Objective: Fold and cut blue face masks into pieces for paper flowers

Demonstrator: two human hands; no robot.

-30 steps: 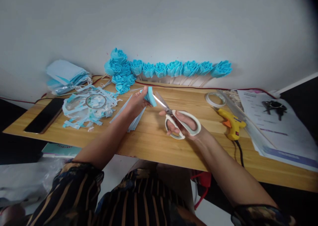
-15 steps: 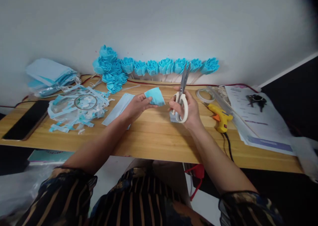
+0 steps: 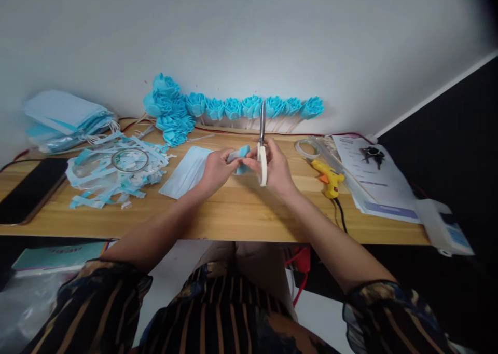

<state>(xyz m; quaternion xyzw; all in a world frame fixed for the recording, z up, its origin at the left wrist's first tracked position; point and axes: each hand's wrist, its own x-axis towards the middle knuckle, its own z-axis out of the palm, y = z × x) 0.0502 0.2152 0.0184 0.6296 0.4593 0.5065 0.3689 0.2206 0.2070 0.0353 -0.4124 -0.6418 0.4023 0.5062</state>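
Observation:
My left hand [image 3: 216,168] pinches a small folded piece of blue mask fabric [image 3: 240,155] over the middle of the wooden table [image 3: 241,214]. My right hand [image 3: 277,167] grips white-handled scissors [image 3: 262,145], blades closed and pointing straight up, and its fingers also touch the blue piece. Both hands meet at the fabric. A flat blue face mask [image 3: 187,171] lies on the table just left of my left hand.
A row of blue fabric flowers [image 3: 233,107] leans on the wall. At left lie cut mask scraps with a tape roll [image 3: 129,159], a stack of masks [image 3: 64,118] and a phone [image 3: 27,189]. To the right are a yellow glue gun [image 3: 328,177], clear tape [image 3: 307,147] and papers [image 3: 369,175].
The scissors left the blue piece, swung upright and closed. My right hand then moved left until its fingers met the fabric in my left hand.

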